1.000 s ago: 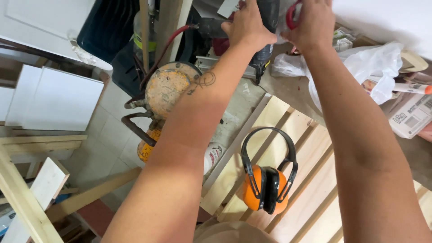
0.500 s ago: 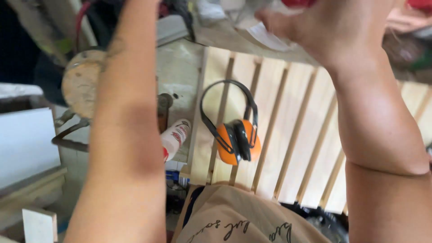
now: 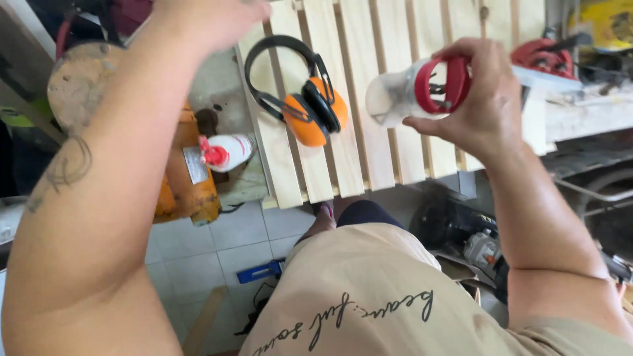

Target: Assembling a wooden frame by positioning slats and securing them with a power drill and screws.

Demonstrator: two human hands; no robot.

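Right hand [image 3: 484,99]: closed around a clear cup [image 3: 412,92] with a red rim, held on its side, mouth toward the palm, base pointing left.

Left hand [image 3: 211,20]: raised at the top edge, blurred; whether the fingers are spread or closed cannot be told; nothing seen in it.

Slatted panel [image 3: 343,151]: pale wood, below both hands.

Earmuffs [image 3: 310,99]: orange with black band, lying on the slats between the hands, just left of the cup.

Bottle [image 3: 227,150]: white with red cap, lying below the left hand, off the slats.
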